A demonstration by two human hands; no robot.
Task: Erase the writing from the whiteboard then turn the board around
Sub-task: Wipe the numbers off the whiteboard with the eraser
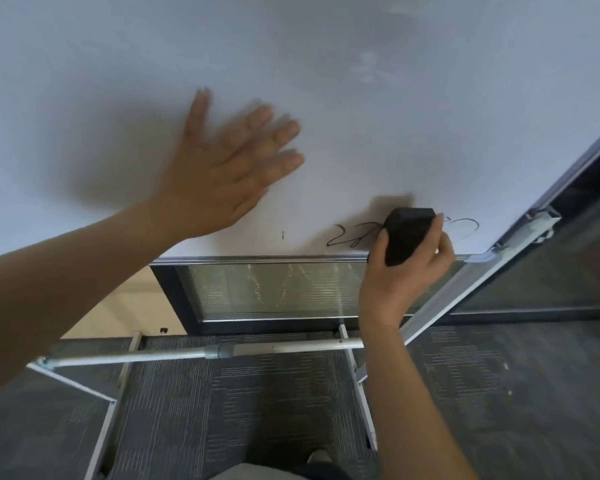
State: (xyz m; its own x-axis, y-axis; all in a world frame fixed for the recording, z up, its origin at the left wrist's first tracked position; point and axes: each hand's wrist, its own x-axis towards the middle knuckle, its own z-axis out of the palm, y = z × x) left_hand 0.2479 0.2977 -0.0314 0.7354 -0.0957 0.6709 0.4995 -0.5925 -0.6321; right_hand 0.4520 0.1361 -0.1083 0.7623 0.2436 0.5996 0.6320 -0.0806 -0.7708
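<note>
Nearest, just below the whiteboard (326, 81), runs its metal stand bar (201, 353) over grey carpet (257, 410). At the whiteboard's bottom edge the right hand (400, 271) grips a black eraser (407, 235), pressed over the remaining writing (349, 235) (a scrawl shows on both sides of it). Higher on the whiteboard the left hand (222, 168) lies flat, fingers spread. Most looks wiped; turning it remains.

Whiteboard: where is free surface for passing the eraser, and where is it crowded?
Free: the wide white area above the left hand and to its left, and the strip between that hand and the writing. Crowded: the lower right corner of the whiteboard, where the right hand holds the eraser on the writing near the frame.
</note>
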